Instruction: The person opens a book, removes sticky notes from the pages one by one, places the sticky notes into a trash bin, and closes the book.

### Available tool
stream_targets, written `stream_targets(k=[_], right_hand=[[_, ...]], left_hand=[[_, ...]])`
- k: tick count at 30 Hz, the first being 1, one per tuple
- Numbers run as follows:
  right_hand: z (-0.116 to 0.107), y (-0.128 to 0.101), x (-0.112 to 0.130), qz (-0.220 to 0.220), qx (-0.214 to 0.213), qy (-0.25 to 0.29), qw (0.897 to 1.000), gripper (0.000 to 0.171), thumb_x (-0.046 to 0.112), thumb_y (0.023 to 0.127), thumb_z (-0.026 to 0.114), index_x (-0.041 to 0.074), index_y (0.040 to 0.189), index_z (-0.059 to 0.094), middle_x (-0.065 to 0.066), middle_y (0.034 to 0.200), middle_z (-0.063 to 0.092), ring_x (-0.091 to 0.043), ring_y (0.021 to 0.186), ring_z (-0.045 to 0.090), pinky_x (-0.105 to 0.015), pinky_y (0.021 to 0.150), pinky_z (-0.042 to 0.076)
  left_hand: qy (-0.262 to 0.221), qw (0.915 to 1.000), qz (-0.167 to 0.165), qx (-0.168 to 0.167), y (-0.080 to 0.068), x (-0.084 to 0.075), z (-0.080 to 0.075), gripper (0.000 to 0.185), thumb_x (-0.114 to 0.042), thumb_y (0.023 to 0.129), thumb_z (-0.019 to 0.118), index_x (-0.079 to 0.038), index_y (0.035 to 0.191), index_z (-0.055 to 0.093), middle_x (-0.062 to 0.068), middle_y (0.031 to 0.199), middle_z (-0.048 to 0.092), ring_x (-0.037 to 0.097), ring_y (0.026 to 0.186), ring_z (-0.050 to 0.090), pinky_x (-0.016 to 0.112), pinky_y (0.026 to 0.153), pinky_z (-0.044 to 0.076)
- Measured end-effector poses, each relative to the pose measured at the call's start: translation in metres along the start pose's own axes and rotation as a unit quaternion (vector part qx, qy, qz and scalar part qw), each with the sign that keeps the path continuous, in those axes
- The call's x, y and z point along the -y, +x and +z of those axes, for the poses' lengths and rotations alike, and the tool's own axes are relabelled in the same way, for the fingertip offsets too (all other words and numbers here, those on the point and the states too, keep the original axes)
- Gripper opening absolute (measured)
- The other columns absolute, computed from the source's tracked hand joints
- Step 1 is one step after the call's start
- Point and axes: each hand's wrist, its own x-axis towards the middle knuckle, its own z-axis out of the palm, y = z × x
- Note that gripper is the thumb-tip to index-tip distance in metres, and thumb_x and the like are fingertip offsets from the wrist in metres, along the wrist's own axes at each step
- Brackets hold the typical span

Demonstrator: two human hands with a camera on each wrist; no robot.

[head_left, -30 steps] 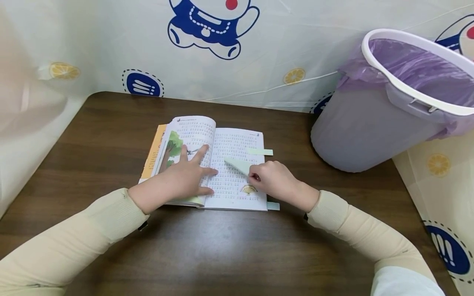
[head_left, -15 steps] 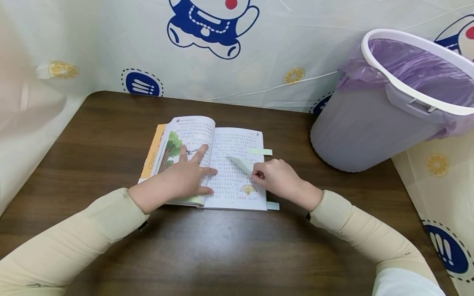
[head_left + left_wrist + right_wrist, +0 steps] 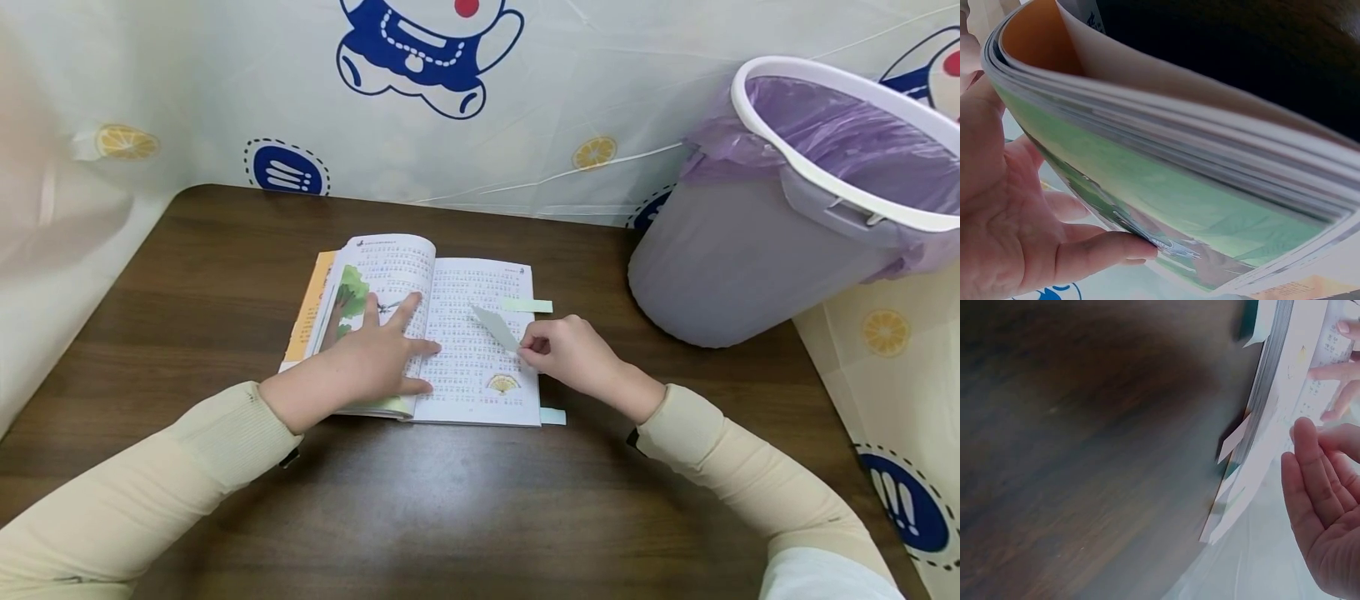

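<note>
A book lies open on the dark wooden table, its printed right page (image 3: 465, 333) facing up. My left hand (image 3: 367, 354) rests with spread fingers on the left page (image 3: 390, 258), which has a tree picture. Over the right page, my right hand (image 3: 573, 354) pinches the lower right end of a pale green paper strip (image 3: 495, 327), which slants up to the left. A light green tab (image 3: 528, 306) and a pale blue tab (image 3: 553, 416) stick out past the page edge. In the right wrist view, the right hand's fingertips hide the strip.
A grey trash bin (image 3: 720, 250) with a purple liner (image 3: 870, 125) leans at the right, behind the book. The brown table (image 3: 465, 508) extends in front of the book. A printed white sheet (image 3: 525, 167) hangs along the back and sides.
My right hand has moved slightly right and away from me, drawing the pale green strip with it and turning it steeper. The left hand has stayed put.
</note>
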Motion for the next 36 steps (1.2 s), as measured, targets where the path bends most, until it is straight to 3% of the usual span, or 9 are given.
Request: stream_targets(k=[6, 24, 29, 36], right_hand=[[-0.002, -0.004, -0.003, 0.0, -0.005, 0.023, 1.0, 0.007, 0.006, 0.09, 0.078, 0.007, 0.085, 0.074, 0.002, 0.076, 0.071, -0.009, 0.066, 0.06, -0.023, 0.06, 0.051], [-0.003, -0.007, -0.01, -0.008, -0.025, 0.007, 1.0, 0.007, 0.005, 0.089, 0.079, 0.008, 0.085, 0.074, 0.002, 0.077, 0.071, -0.007, 0.064, 0.058, -0.024, 0.059, 0.052], [-0.007, -0.009, -0.012, -0.008, -0.03, 0.003, 1.0, 0.005, 0.003, 0.089, 0.078, 0.007, 0.087, 0.075, 0.0, 0.079, 0.073, -0.007, 0.067, 0.063, -0.025, 0.062, 0.054], [-0.019, -0.014, -0.021, 0.003, -0.048, 0.005, 0.999, 0.004, 0.004, 0.091, 0.077, 0.005, 0.087, 0.075, -0.001, 0.076, 0.072, -0.007, 0.06, 0.06, -0.025, 0.056, 0.05]], left_hand=[[-0.004, 1.0, 0.0, -0.002, -0.001, 0.0, 0.0, 0.058, -0.052, 0.093, 0.072, -0.026, 0.144, 0.063, 0.025, 0.168, 0.007, 0.076, 0.135, 0.009, 0.079, 0.079, 0.046], [-0.004, 1.0, 0.003, 0.0, 0.0, 0.0, 0.0, 0.06, -0.053, 0.092, 0.073, -0.026, 0.144, 0.063, 0.025, 0.168, 0.006, 0.077, 0.135, 0.008, 0.074, 0.079, 0.05], [0.004, 1.0, 0.0, -0.002, -0.001, 0.0, 0.0, 0.061, -0.053, 0.092, 0.073, -0.025, 0.144, 0.062, 0.025, 0.168, 0.006, 0.077, 0.135, 0.009, 0.072, 0.078, 0.052], [0.003, 1.0, 0.001, -0.001, -0.001, -0.001, -0.001, 0.061, -0.053, 0.092, 0.073, -0.025, 0.145, 0.062, 0.026, 0.168, 0.006, 0.077, 0.135, 0.008, 0.067, 0.073, 0.056]])
